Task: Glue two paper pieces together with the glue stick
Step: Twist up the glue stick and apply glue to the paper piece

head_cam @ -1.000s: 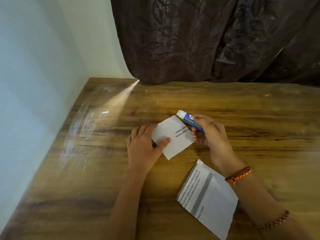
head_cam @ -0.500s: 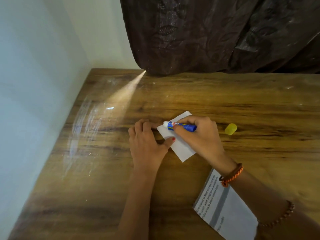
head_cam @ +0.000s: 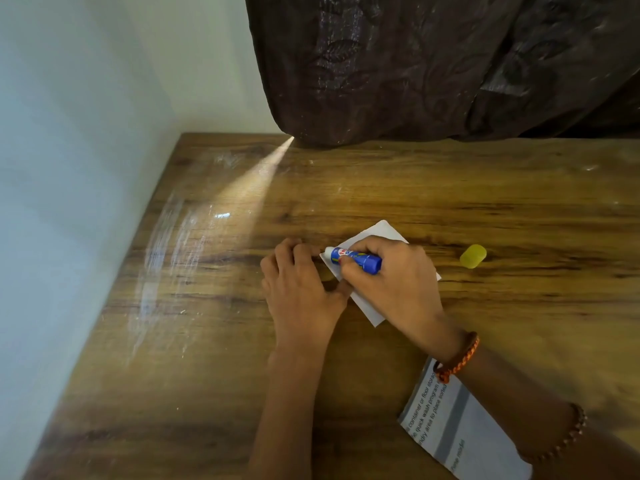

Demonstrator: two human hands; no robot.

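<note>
A small white paper piece [head_cam: 379, 233] lies on the wooden table [head_cam: 398, 188], mostly covered by my hands. My right hand [head_cam: 391, 282] grips the blue glue stick [head_cam: 356, 259], laid nearly flat with its white tip at the paper's left edge. My left hand [head_cam: 298, 289] rests on the table with its fingers and thumb pressing the paper's left side. A second, printed paper piece [head_cam: 453, 434] with a grey stripe lies at the near right, partly under my right forearm.
The yellow glue cap [head_cam: 473, 256] lies on the table to the right of my right hand. A dark brown curtain [head_cam: 433, 64] hangs over the table's far edge. A pale wall [head_cam: 76, 168] runs along the table's left side.
My right hand brought the glue stick down from above the paper and laid its tip on the paper's left edge. My left hand stayed on the paper.
</note>
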